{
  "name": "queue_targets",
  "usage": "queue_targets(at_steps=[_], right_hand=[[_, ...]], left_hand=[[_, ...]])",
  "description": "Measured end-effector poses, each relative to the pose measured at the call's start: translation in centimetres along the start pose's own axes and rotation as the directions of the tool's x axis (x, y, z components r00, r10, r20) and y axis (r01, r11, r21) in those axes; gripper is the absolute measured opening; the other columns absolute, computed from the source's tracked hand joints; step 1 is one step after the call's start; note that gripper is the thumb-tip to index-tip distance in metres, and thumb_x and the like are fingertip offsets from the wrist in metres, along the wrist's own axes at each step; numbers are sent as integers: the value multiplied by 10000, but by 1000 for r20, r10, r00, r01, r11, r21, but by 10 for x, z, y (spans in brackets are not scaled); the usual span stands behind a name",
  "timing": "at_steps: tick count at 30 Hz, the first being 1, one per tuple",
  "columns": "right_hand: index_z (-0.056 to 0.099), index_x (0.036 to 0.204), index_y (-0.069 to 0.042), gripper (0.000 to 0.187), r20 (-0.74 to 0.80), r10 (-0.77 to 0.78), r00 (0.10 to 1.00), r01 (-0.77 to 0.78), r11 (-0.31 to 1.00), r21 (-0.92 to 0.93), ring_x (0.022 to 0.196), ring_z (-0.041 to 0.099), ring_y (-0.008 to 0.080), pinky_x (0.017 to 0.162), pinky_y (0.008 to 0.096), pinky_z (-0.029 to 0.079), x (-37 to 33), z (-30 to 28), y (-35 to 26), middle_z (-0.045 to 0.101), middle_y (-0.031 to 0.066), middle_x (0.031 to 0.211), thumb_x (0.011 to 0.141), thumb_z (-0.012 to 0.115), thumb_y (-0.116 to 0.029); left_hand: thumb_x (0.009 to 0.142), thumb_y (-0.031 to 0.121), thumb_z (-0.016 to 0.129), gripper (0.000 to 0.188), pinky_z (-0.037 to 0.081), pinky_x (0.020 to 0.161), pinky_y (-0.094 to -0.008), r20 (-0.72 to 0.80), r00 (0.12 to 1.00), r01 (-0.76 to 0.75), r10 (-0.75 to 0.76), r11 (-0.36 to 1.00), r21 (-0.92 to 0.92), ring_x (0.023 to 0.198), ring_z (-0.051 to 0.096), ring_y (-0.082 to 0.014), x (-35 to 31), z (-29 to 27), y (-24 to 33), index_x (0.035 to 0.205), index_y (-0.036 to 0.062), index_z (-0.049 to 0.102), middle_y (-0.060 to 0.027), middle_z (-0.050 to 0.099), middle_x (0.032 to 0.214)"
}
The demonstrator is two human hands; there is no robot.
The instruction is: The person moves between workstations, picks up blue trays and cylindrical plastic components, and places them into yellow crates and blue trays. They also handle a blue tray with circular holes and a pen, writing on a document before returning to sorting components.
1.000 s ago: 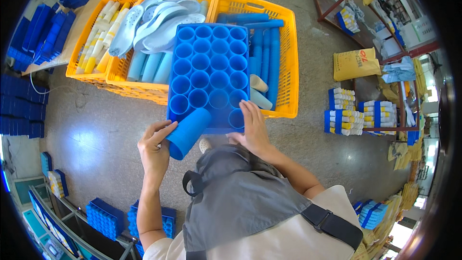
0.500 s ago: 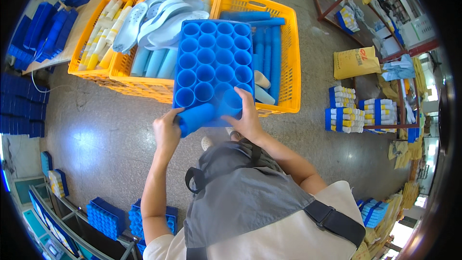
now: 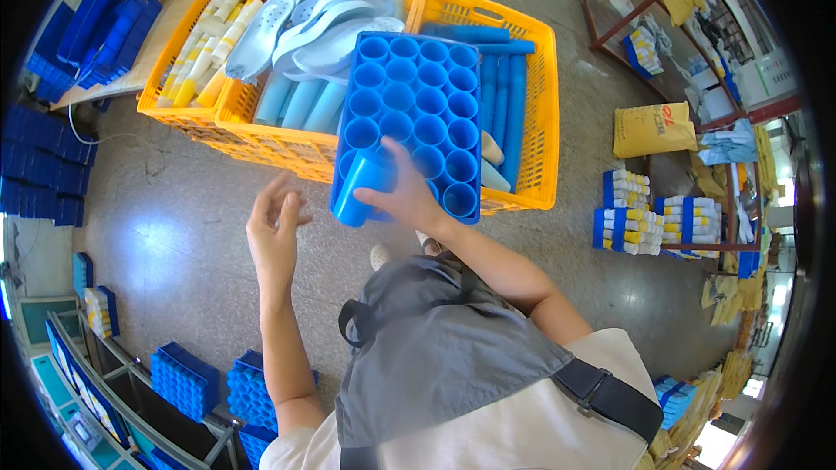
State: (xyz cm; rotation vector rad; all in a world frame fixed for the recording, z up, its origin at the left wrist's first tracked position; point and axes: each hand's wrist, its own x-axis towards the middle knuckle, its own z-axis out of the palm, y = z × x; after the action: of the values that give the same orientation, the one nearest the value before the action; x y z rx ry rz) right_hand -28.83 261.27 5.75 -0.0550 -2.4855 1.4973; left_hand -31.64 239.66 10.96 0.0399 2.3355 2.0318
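A blue plastic crate (image 3: 476, 216) lies in front of me, filled with rows of upright blue tubes (image 3: 430, 130) whose round open ends face up. At its near left corner, my right hand (image 3: 407, 191) grips a single short blue tube (image 3: 364, 181) between thumb and fingers. This tube is tilted, and it cannot be made out whether its lower end is inside the crate. To the left of the crate, apart from it, my left hand (image 3: 277, 224) hangs over the floor with its fingers loosely spread and nothing in them.
The crate rests over yellow baskets; one basket (image 3: 542, 122) holds long blue tubes, another light-blue rolls and pale insoles (image 3: 335, 30). White-and-yellow rolls (image 3: 209, 43) fill the left basket. Blue crates (image 3: 43, 165) are stacked far left. A yellow sack (image 3: 653, 129) and rack stand right.
My left hand has let go of a blue tube and drawn away to the left. The right hand has moved left and now holds a tube over the crate's near left corner.
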Motion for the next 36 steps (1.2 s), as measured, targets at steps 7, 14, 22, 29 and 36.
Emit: queue_targets(at_steps=[7,14,22,29,36], right_hand=[[598,1332,-62,684,167,-389,906,419,879,-228,1293,501,391,1070,479,404,7,0,18,483,180,1456,765,850,-348],[598,1282,-30,464,-60,-364,930,312,863,-396,1221,553,411,1037,464,437,96,-82,76,583,213,1325,901,743,-252],[495,1351,96,638,656,143,741,61,959,-278,1143,616,466,980,497,493,111,16,76,617,326,1254,978,629,-404],[547,1314,25,484,851,-217,478,378,925,24,952,711,342,817,425,551,89,289,23,701,260,1057,953,684,-268],[612,1271,29,427,944,-209,257,397,913,94,965,730,280,863,354,571,86,575,-116,730,201,1084,942,707,-227]], left_hand=[[997,59,555,656,591,924,-442,469,686,689,-557,704,-171,1152,650,-392,-48,32,-99,1527,-103,204,-307,549,1341],[973,171,626,402,508,977,-490,424,693,659,-583,272,-701,1147,612,-310,-38,85,-114,1320,4,510,-176,639,1243],[877,322,749,589,556,907,-402,-446,629,709,-637,705,-7,1054,680,-294,-94,-169,-102,1313,-44,598,-191,697,1160],[750,118,761,324,532,703,-332,-575,242,770,-781,515,-375,794,655,-172,-251,-326,-131,1053,8,734,-63,720,934],[765,53,704,260,562,590,-353,-585,-36,428,-810,516,-742,738,699,-206,-346,-483,-215,1017,-13,716,-114,730,883]])
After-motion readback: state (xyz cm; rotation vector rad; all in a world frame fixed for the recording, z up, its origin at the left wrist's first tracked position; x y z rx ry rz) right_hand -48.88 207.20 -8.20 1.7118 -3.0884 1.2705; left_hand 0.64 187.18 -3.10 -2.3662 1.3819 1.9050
